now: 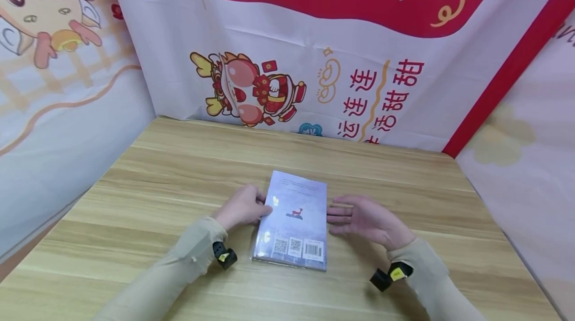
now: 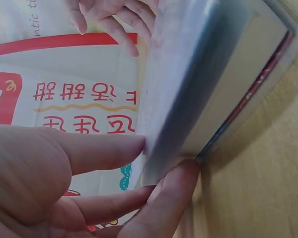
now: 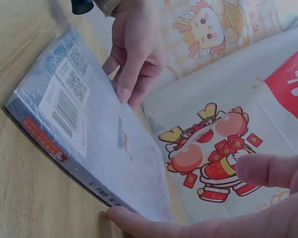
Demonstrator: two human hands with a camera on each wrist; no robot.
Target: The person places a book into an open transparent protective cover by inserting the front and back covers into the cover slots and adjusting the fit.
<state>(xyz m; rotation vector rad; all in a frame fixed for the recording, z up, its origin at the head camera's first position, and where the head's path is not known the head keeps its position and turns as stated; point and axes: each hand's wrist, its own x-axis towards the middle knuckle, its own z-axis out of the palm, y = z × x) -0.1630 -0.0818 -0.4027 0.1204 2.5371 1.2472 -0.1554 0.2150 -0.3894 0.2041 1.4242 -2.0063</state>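
Note:
A pale blue book (image 1: 298, 231) lies back cover up on the table, a small red deer and printed codes on it. Its clear plastic jacket (image 2: 186, 74) shows along the page edge. My left hand (image 1: 242, 206) pinches the book's left edge, thumb on the cover and fingers at the side of the pages. On the other side, my right hand (image 1: 370, 218) is held with fingers extended, one fingertip right at the spine (image 3: 79, 166). The right thumb stands away from the book.
The wooden table (image 1: 179, 171) reaches back to a white cloth backdrop (image 1: 269, 31) with red lettering and a cartoon figure. Printed cloth also hangs at the left and right sides. A black wrist camera (image 1: 224, 256) is on the left wrist, another (image 1: 382, 278) on the right.

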